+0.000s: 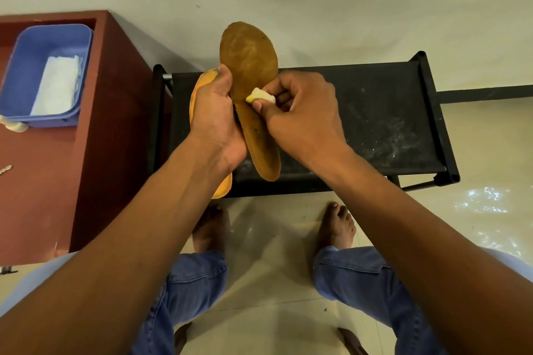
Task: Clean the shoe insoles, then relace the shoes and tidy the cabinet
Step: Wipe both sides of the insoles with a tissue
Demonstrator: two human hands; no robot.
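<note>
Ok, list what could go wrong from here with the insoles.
1. The left hand grips both the brown insole and the orange insole; rubbing could make one slip out and drop to the floor.
2. The right hand pinches only a small cleaning pad, so it may slip from the fingers.
3. Dirt may fall onto the black rack, which already looks dusty.

A black fabric-topped shoe rack (375, 112) is stood on the pale tiled floor (277, 268); whitish dust marks are noted on its top. Beside it, a red-brown cabinet (109, 124) carries a blue plastic tub (26, 72) containing folded white cloth (59, 83).
</note>
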